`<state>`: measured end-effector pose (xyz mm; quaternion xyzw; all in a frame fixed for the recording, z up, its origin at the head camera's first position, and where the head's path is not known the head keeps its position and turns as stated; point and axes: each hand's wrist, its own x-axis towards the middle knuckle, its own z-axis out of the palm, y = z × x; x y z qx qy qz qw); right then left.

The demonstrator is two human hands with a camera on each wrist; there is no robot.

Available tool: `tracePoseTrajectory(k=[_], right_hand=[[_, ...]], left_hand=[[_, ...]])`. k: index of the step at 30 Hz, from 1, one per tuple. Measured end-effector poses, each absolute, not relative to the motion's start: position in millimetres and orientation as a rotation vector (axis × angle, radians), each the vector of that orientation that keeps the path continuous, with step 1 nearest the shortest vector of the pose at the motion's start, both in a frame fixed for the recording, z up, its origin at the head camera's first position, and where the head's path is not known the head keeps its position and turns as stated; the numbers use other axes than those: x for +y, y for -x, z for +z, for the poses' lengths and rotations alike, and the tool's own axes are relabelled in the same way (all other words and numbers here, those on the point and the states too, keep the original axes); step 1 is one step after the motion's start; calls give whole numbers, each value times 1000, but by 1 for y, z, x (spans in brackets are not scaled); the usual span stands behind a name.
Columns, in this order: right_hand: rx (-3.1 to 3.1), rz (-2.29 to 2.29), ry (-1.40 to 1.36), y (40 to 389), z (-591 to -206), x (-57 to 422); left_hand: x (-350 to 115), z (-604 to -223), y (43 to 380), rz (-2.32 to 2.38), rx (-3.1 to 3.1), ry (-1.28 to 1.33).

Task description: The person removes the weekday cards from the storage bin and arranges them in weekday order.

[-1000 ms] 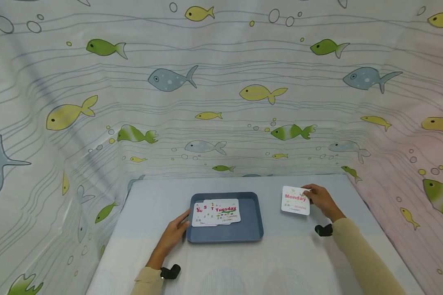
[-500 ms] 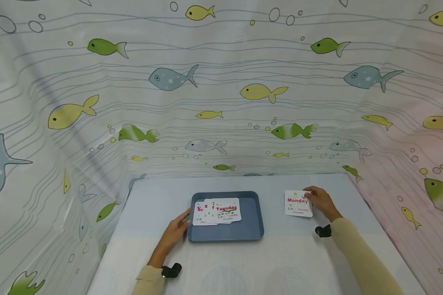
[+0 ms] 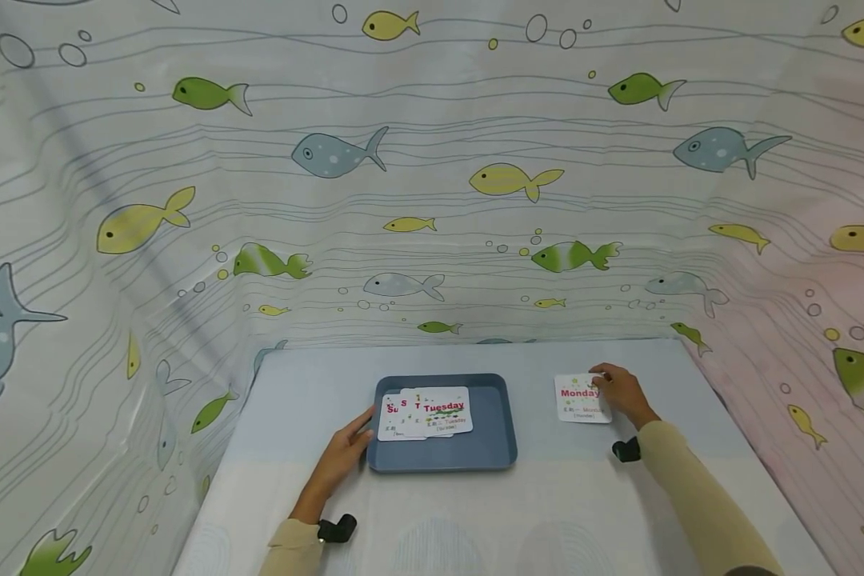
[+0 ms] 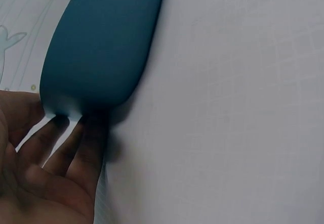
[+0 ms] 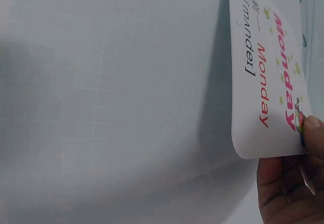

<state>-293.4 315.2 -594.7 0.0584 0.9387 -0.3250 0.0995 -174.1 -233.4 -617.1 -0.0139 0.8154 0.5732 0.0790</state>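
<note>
In the head view my right hand (image 3: 622, 394) pinches a white Monday flashcard (image 3: 582, 404) by its right edge. The right wrist view shows the thumb (image 5: 315, 133) on the printed face of the card and the other fingers beneath. Below the card, a shadow falls on the table. My left hand (image 3: 342, 454) touches the left end of a blue-grey tray (image 3: 442, 459), its fingertips against the tray's side. Inside the tray lie several overlapping flashcards (image 3: 442, 416), the Tuesday one on top; the words on those under it are partly covered.
A pale cloth covers the table (image 3: 446, 528). Around the table's back and sides hangs a fish-print curtain (image 3: 432, 256). A small black camera (image 3: 337, 528) is strapped to the left wrist and another black camera (image 3: 625, 450) to the right one.
The card in my right hand has come down slightly and turned straighter, shifting a little to the right. My left hand and the tray stay in place.
</note>
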Motion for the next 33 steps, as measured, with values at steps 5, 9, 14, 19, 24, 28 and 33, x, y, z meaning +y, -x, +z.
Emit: tracePoseTrajectory(k=[5, 9, 14, 19, 24, 28, 33], right_hand=[[2767, -925, -201, 300, -599, 310], [2772, -926, -211, 305, -601, 307], [2795, -937, -192, 310, -604, 304], [2796, -967, -180, 310, -603, 299], [2805, -989, -208, 311, -599, 295], [2800, -986, -238, 312, -599, 293], [2800, -998, -268, 314, -606, 292]], left_hand=[[-232, -616, 173, 1704, 2456, 51], [-232, -616, 173, 1719, 2446, 60], [-232, -618, 173, 1699, 2453, 61], [-232, -617, 173, 1711, 2451, 50], [-232, -615, 174, 1714, 2441, 63], [-231, -614, 173, 1715, 2443, 78], [-230, -614, 171, 1731, 2435, 82]])
